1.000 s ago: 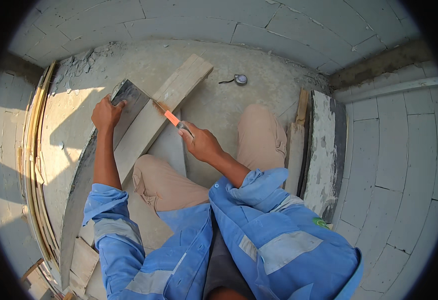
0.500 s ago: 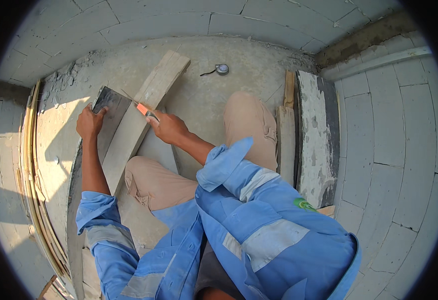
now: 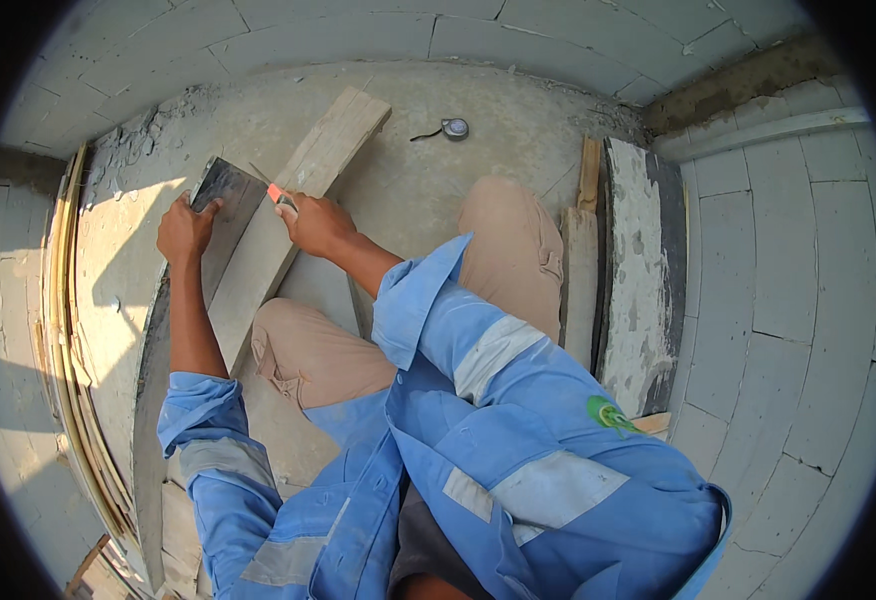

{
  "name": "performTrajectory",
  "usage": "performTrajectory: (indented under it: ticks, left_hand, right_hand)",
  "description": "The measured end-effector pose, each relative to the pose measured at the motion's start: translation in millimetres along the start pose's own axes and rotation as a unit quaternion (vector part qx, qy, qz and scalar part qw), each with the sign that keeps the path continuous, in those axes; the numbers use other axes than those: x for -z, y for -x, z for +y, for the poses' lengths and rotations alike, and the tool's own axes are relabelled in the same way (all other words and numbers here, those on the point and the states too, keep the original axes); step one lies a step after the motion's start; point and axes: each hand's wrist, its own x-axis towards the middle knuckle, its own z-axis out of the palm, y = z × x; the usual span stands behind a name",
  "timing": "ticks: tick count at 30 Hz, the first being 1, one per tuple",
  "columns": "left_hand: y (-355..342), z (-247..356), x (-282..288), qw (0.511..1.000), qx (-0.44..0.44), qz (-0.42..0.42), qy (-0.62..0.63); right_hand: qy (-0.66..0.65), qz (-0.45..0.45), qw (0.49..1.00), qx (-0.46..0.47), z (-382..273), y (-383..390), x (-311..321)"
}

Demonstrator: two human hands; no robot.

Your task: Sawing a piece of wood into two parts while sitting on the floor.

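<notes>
My left hand [image 3: 186,228] grips the far end of a long dark-faced board [image 3: 230,190], thumb on top and fingers over its left edge. In my right hand [image 3: 320,228] is a handsaw with an orange-and-black handle [image 3: 276,192]. Its thin blade shows edge-on, at the board's right edge near the far end. Part of the handle is hidden by my fingers. Beside and partly beneath the board, a pale timber plank [image 3: 333,140] slants away to the right. My bent knee [image 3: 308,345] is close to the plank's near part.
A tape measure [image 3: 455,129] lies on the concrete floor beyond the plank. To my right, a plaster-stained board [image 3: 638,270] and timber lengths [image 3: 580,270] lie along the block wall [image 3: 788,250]. Thin wooden strips [image 3: 61,300] run down the left side; rubble [image 3: 148,135] lies in the far left corner.
My right hand has pushed the saw a little forward and left, and its sleeve has followed. My left hand keeps its grip on the board. The whole view has shifted slightly.
</notes>
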Motion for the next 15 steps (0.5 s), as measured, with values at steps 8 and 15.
performTrajectory:
  ticks: [8,15]
  left_hand:
    - [-15.7,-7.0,7.4,0.999,0.028,0.031,0.005]
    - [-15.5,8.7,4.4,0.999,-0.004,0.037,0.031]
  right_hand:
    - [-0.025,-0.035,0.999,0.000,26.9,136.5,78.6]
    - [0.033,0.018,0.999,0.014,18.8,-8.5,-10.5]
